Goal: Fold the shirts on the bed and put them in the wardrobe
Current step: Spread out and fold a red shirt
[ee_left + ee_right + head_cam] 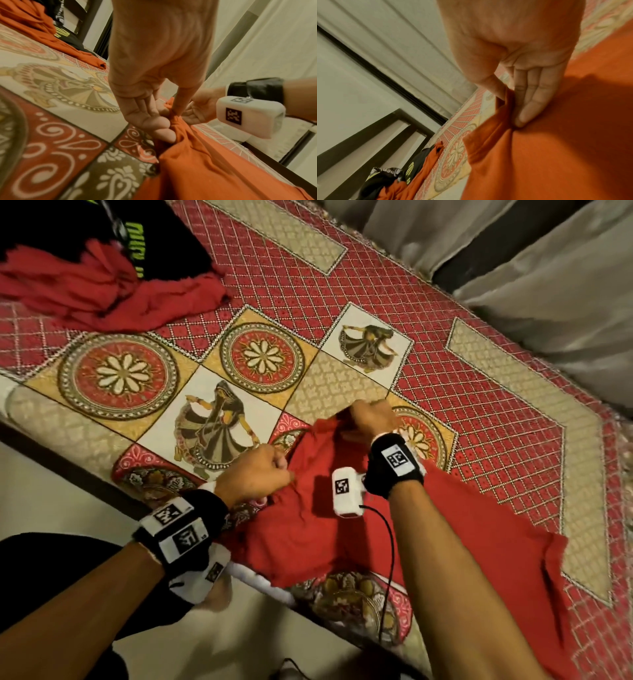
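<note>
The red shirt (308, 518) lies rumpled at the near edge of the bed (479, 378), part of it draped toward the bed's side. Your left hand (253, 474) pinches a bunched fold of its upper edge between thumb and fingers, and your right hand (370, 414) is clamped on the cloth just beside it, thumb on one side of a hem and fingers on the other.

Since both grips sit close together, I'd judge you are finding the shoulders or collar. Slide the hands apart along the seam until the cloth runs taut between them, then lay it flat on the bed before folding. Keep the hem off the floor side, or the draped part may drag the shirt down.

A second red shirt (85, 289) and a black shirt (164, 237) wait in a heap at the far corner, well apart.
</note>
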`<state>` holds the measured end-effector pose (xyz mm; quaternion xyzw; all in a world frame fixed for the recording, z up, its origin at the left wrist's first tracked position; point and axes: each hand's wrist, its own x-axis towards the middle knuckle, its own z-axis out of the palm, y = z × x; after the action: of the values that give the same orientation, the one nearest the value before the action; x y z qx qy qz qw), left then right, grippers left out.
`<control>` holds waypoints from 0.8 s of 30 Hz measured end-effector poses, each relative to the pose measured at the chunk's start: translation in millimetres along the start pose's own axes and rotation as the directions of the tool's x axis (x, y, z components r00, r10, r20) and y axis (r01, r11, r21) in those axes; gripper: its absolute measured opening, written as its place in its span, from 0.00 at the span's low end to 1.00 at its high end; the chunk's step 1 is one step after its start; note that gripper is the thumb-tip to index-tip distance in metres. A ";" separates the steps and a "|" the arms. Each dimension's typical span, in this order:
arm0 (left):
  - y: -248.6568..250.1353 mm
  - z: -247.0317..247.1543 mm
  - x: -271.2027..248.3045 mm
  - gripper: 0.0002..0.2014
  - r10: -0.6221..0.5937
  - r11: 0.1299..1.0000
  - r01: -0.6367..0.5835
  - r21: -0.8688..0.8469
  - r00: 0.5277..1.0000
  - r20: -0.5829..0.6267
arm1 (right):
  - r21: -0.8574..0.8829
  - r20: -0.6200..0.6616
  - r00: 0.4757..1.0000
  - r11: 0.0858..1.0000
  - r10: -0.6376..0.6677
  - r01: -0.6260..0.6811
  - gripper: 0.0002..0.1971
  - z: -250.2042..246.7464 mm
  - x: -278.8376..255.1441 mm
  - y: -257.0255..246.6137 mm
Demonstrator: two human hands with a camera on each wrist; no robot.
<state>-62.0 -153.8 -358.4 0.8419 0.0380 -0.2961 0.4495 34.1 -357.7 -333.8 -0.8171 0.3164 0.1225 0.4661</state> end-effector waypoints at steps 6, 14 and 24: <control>-6.4 -18.9 -16.9 0.04 -0.015 0.980 0.026 0.199 0.998 -0.056 | 0.400 0.157 0.984 0.916 -0.089 0.018 0.18 17.4 -12.2 25.0; 4.0 27.4 3.3 0.30 0.543 0.528 -0.379 0.760 0.839 0.041 | -0.032 0.013 0.865 0.865 -0.501 0.501 0.26 -7.1 -57.8 70.0; 59.7 75.1 44.6 0.35 0.646 0.473 -0.486 0.735 0.759 0.086 | -0.682 -0.134 0.894 0.694 -0.428 0.230 0.33 -185.2 -40.2 193.7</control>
<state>-40.5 -256.7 -370.0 0.9362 -0.3170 -0.0319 0.1480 -136.6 -567.7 -347.3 -0.9793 0.1637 0.0202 0.1176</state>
